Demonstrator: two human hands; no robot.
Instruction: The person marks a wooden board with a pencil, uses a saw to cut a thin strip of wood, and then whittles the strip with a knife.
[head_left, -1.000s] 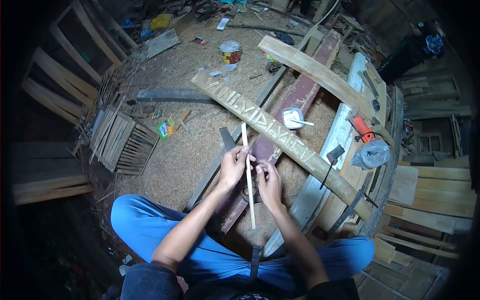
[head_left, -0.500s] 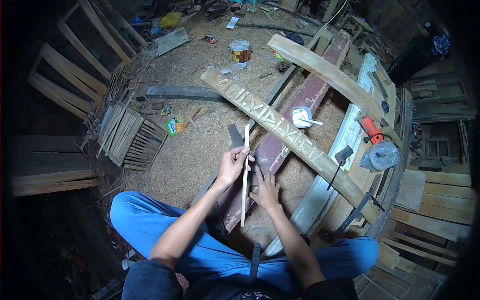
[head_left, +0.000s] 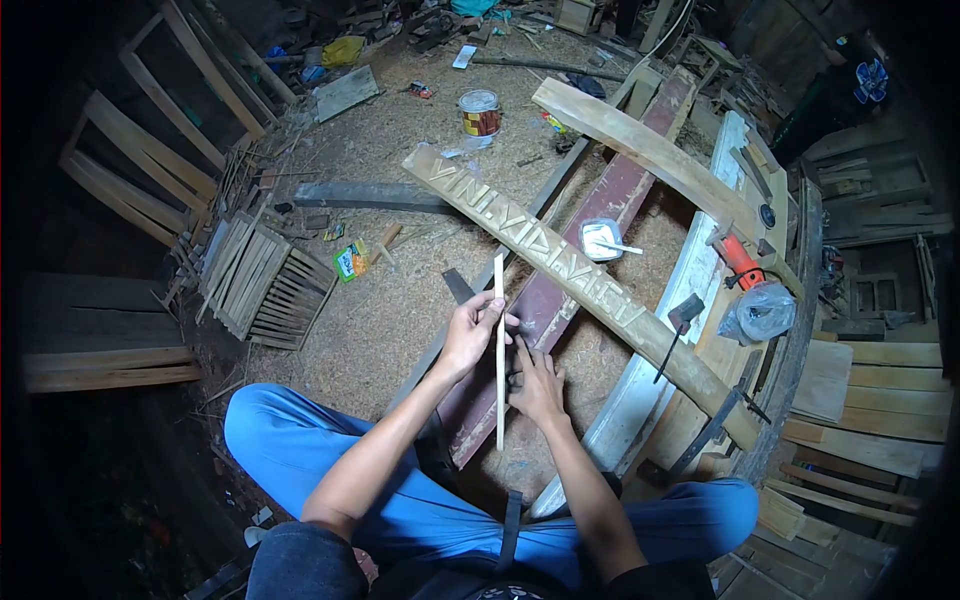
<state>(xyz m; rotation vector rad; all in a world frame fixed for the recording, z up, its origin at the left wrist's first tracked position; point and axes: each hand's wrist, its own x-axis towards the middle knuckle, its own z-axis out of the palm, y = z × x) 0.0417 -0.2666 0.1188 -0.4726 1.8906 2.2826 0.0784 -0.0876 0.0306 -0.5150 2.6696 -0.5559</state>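
My left hand (head_left: 473, 335) pinches a thin, pale wooden strip (head_left: 501, 385), which stands nearly lengthwise in front of me. Beside it, my right hand (head_left: 538, 385) is low over the reddish board (head_left: 465, 425), its fingers bent around something dark that is mostly hidden. A dark, flat, blade-like piece (head_left: 458, 287) juts out beyond my left hand; whether it joins what is under my right hand is not visible. Across the boards lies a plank carved with raised letters (head_left: 540, 245).
A white tub with a stick (head_left: 601, 240) sits on the reddish board. To the right are a mallet-like tool (head_left: 686, 312), an orange power tool (head_left: 740, 262) and a plastic bag (head_left: 765, 312). A paint can (head_left: 480, 115) and a slatted wooden piece (head_left: 270, 285) stand on the littered floor.
The strip has shifted slightly right and turned more upright in view, with my left hand moving along. My right hand has moved slightly right too.
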